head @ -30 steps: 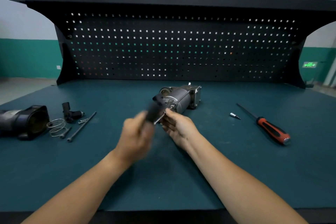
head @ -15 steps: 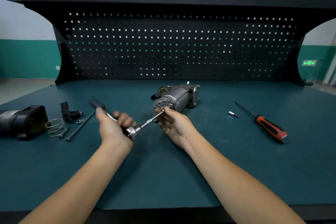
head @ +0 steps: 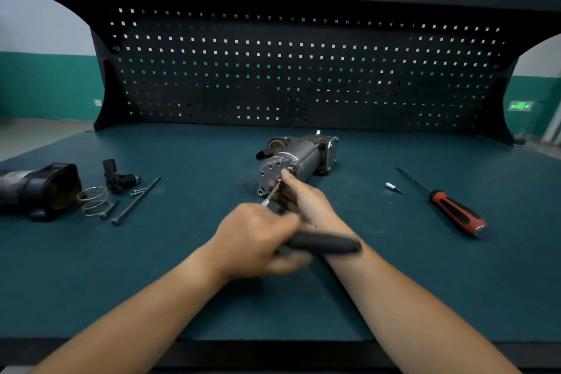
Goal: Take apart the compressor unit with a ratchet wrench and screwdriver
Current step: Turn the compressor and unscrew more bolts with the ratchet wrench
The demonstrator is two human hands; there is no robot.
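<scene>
Left hand (head: 258, 240) curled round ratchet wrench (head: 324, 244) near its head, handle lying across right wrist. Right hand (head: 306, 203) pinches extension bar (head: 271, 196) at the end plate (head: 271, 171), likely steadying it on the fastener. Compressor unit (head: 300, 158) lies mid-bench; screwdriver (head: 455, 212) well apart, right.

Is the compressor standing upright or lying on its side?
On its side: the compressor lies lengthwise on the bench, round end toward the camera.
</scene>
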